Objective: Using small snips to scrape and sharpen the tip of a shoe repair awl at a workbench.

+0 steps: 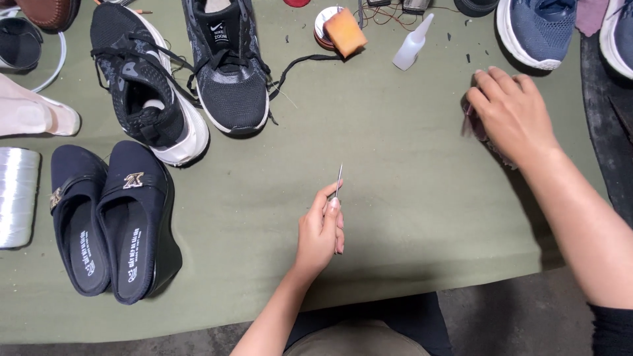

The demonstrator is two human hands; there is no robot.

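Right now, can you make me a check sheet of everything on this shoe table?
Surface: olive cloth, small dark scraps.
Job's things: needle upright; pinkish piece, mostly hidden.
Clutter: black sneakers, navy slip-ons, blue sneaker, glue bottle, orange sponge on tin, thread spool.
Grippers: left hand pinches needle; right hand rests on pinkish piece.
Cables: thin wires at far edge.
Surroundings: grey floor.

1. An olive-green cloth (409,217) covers the work surface, lying flat with faint creases.
2. Grey concrete floor (508,316) shows below the cloth's near edge.
3. Light is soft and even, casting weak shadows.
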